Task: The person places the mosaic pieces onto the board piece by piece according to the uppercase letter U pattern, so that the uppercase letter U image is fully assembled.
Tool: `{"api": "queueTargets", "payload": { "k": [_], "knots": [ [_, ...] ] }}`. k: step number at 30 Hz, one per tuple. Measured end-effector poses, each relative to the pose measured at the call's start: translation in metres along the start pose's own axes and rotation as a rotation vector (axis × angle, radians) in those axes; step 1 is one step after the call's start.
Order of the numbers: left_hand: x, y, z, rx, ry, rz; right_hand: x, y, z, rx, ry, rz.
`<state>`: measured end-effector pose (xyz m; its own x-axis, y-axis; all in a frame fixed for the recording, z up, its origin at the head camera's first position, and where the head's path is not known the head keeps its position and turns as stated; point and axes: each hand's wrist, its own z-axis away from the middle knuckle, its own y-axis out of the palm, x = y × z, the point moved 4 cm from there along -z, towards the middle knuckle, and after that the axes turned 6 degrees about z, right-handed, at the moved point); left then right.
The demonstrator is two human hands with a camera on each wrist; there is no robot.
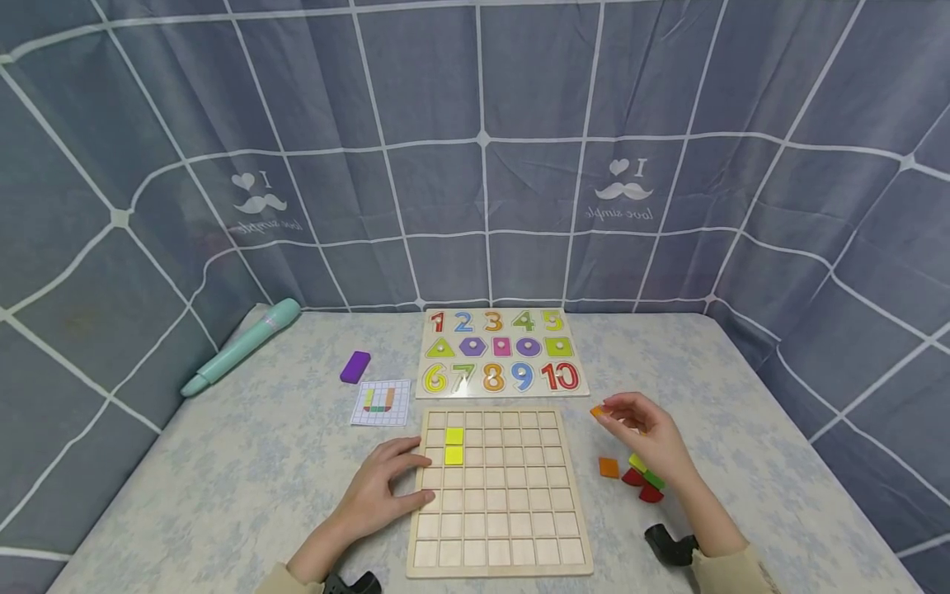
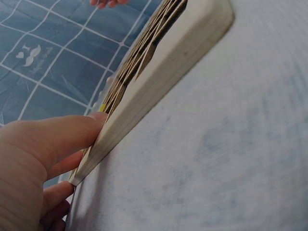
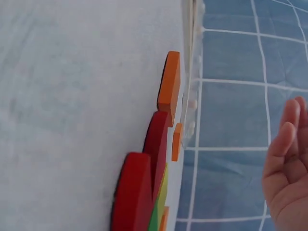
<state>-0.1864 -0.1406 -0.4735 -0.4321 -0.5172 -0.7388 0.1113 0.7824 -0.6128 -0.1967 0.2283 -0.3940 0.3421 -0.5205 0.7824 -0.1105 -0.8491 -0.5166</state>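
At lower centre of the head view, the grid board (image 1: 499, 488) is steadied on the desk (image 1: 223, 478) by the flat, open left hand (image 1: 386, 487). Right of it, an orange tile (image 1: 597, 410) is pinched by the right hand (image 1: 649, 437), its grip nearer the board's right edge.

At lower centre, the left hand (image 1: 382, 487) rests flat on the left edge of a wooden grid board (image 1: 497, 491) bearing two yellow tiles (image 1: 453, 445). To the right, the right hand (image 1: 646, 437) pinches an orange piece (image 1: 598, 410) above loose coloured pieces (image 1: 637, 474). Higher up lies a number puzzle (image 1: 499, 352).
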Motion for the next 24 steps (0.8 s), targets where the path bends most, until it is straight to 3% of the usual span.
{"api": "queueTargets", "payload": {
  "k": [6,13,15,20,24],
  "knots": [
    [0.0,0.0,0.0,-0.001,-0.003,0.002,0.002,-0.004,0.003,0.043,0.021,0.066],
    [-0.001,0.0,0.0,0.002,-0.009,0.008,-0.024,-0.003,0.004,0.107,0.036,0.098],
    [-0.001,-0.001,0.0,0.002,-0.014,0.01,-0.028,-0.004,0.004,0.121,0.067,0.122],
    [-0.001,-0.001,0.0,0.0,-0.012,0.011,-0.061,-0.004,0.006,0.143,0.169,0.154],
    [-0.002,-0.001,0.0,0.0,-0.011,0.011,-0.071,-0.007,0.007,0.156,0.201,0.197]
  ]
}}
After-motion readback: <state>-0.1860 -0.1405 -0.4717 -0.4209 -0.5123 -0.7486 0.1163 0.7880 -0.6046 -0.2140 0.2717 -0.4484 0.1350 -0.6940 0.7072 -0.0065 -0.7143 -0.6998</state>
